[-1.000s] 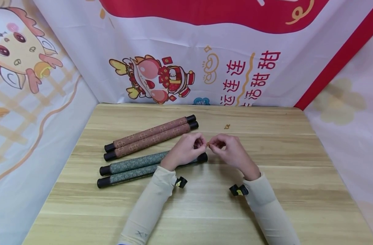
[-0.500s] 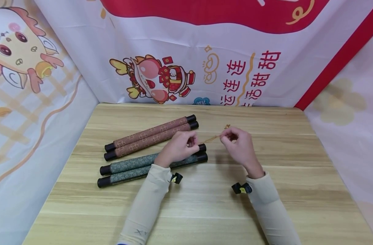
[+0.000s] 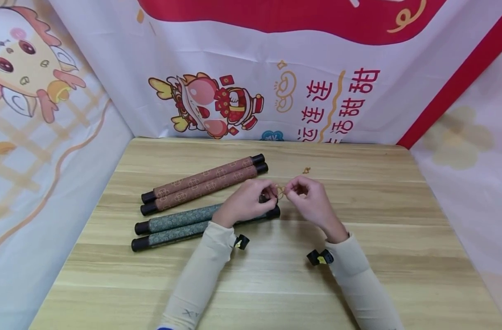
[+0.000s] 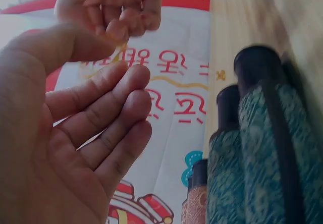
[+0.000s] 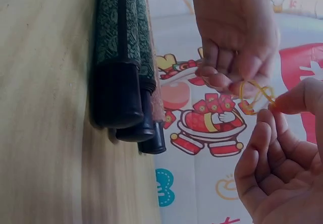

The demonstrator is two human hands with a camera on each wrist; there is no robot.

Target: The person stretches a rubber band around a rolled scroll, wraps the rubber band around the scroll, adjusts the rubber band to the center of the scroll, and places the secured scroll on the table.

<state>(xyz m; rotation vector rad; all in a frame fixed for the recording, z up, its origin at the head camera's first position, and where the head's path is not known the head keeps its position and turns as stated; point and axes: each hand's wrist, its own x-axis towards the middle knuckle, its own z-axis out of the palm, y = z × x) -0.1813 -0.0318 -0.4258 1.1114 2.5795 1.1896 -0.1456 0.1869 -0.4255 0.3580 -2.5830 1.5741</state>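
Pinching fingers [image 5: 258, 138], yellow band [image 5: 258, 90] (loosely looped)

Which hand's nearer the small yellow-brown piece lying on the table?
Right. In the head view, the right hand is just on the person's side of the piece, apart from it; the left hand is farther off, toward the left.

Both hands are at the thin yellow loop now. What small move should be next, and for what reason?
Probably the left hand and right hand should draw gently apart to spread the yellow loop. Fingertips pinch it from opposite sides, and in the right wrist view its strands look slack and crossed, so light tension might straighten them.
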